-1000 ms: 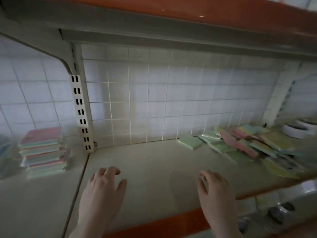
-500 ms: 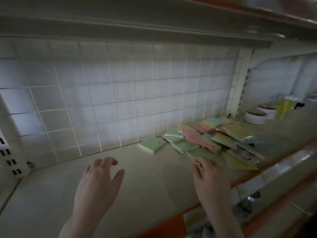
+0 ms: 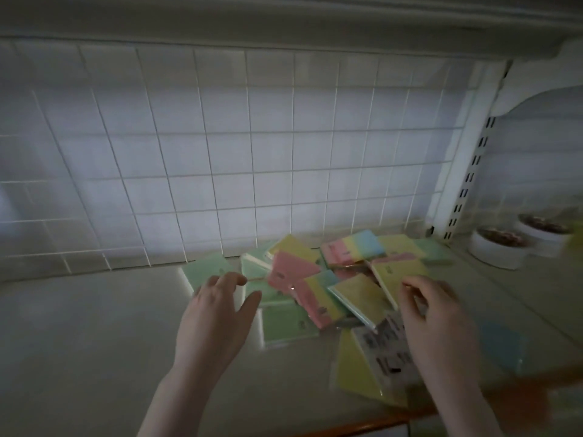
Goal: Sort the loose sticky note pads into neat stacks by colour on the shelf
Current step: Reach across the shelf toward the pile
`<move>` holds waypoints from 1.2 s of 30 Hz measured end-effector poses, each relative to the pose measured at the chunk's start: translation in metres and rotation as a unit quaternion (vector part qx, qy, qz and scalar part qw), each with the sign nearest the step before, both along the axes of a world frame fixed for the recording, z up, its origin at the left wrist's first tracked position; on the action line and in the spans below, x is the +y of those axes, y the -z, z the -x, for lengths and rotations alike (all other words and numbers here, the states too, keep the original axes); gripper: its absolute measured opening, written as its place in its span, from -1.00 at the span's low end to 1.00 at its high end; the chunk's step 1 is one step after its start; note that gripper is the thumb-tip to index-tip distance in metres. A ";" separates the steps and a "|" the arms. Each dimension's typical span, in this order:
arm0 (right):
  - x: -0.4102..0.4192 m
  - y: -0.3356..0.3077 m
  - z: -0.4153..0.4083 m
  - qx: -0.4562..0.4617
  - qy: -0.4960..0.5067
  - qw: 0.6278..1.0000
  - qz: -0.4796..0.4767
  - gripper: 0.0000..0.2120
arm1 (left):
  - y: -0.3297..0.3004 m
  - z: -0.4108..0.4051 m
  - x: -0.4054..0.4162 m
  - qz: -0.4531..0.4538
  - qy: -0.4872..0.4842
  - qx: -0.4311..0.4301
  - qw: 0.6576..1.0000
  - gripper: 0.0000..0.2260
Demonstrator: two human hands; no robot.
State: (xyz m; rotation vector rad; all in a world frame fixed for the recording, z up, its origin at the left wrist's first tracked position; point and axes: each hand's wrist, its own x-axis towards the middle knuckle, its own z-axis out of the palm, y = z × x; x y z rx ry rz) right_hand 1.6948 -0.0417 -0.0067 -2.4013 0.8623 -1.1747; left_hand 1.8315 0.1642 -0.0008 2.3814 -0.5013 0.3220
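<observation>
A loose heap of sticky note pads lies on the cream shelf against the tiled back wall. It holds green pads, a pink pad, a yellow pad, rainbow-striped pads and a blue pad at the right. My left hand hovers over the heap's left side, fingers spread and relaxed, above a green pad. My right hand hovers over the heap's right side with fingers loosely curled. Neither hand holds a pad.
Two white round tubs stand at the right beyond a white slotted upright. An upper shelf overhangs close above. The shelf's orange front edge runs below my arms.
The view has swung right, so the heap now sits centre. Both hands have moved forward from the bare shelf to just above the pads.
</observation>
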 end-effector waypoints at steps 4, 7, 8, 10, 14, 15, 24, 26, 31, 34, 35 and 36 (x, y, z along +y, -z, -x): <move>-0.025 -0.008 -0.008 0.099 0.024 0.995 -0.016 -0.68 | -0.005 -0.001 -0.034 -0.016 -0.015 -0.001 1.000 -0.67; -0.032 -0.012 -0.017 0.204 0.062 0.977 -0.016 -0.49 | -0.002 -0.007 -0.054 -0.021 -0.017 0.006 1.000 -0.62; -0.032 -0.012 -0.019 0.218 0.067 0.973 -0.023 -0.44 | 0.000 -0.009 -0.058 -0.021 -0.017 0.016 1.000 -0.60; -0.033 -0.009 -0.022 0.212 0.066 0.974 -0.042 -0.35 | 0.006 -0.012 -0.063 -0.020 -0.017 0.044 0.999 -0.55; -0.034 -0.003 -0.025 0.186 0.071 0.979 -0.053 -0.23 | 0.011 -0.013 -0.068 -0.024 0.006 0.039 0.999 -0.51; -0.033 -0.001 -0.025 0.178 0.070 0.980 -0.057 -0.21 | 0.011 -0.012 -0.069 -0.011 0.011 0.038 0.999 -0.51; -0.040 0.006 -0.020 0.017 -0.066 0.988 -0.137 -0.31 | 0.011 -0.013 -0.069 0.112 -0.011 0.075 0.991 -0.48; -0.040 0.006 -0.018 -0.014 -0.090 0.985 -0.145 -0.33 | 0.010 -0.013 -0.068 0.142 -0.006 0.096 0.985 -0.58; -0.040 0.006 -0.012 -0.091 -0.142 0.968 -0.184 -0.37 | 0.010 -0.014 -0.068 0.219 0.024 0.124 0.968 -0.87; -0.040 0.006 -0.007 -0.131 -0.143 0.961 -0.200 -0.42 | 0.009 -0.013 -0.068 0.230 0.038 0.096 0.968 -0.81; -0.038 0.006 -0.006 -0.138 -0.145 0.959 -0.202 -0.44 | 0.009 -0.014 -0.067 0.231 0.043 0.095 0.967 -0.79; -0.037 0.006 -0.005 -0.145 -0.154 0.957 -0.199 -0.46 | 0.009 -0.015 -0.067 0.232 0.047 0.099 0.967 -0.80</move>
